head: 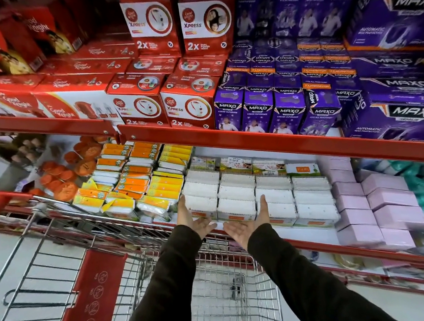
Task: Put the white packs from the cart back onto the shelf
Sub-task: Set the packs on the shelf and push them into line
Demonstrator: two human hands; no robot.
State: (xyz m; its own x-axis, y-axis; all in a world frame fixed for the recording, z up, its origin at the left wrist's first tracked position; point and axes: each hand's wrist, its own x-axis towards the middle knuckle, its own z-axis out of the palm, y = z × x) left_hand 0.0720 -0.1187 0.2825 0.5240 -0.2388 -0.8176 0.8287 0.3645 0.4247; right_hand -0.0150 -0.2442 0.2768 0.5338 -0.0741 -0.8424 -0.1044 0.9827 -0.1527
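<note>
Both hands are up at the shelf [317,247] edge, palms turned inward and facing each other, and neither one is gripping anything. The left hand [194,220] has its fingers spread, fingertips just touching the left side of the white packs [237,202]; the right hand [250,224] is open too, fingers reaching up along the right side of the same near column. That bracketing pose looks like squaring up or steadying the front stack so it sits flush in its row. The white packs stand in neat columns on the lower shelf, between the orange and yellow packs [140,177] on the left and the pink boxes [380,201] on the right. The cart [218,289] sits right below the arms, and the part of its basket that shows holds no white packs, so the job looks near its end. Above, the red shelf rail [255,140] hangs low over the row, leaving a tight gap, and red boxes [187,105] and purple boxes [278,110] crowd the far upper shelf.
</note>
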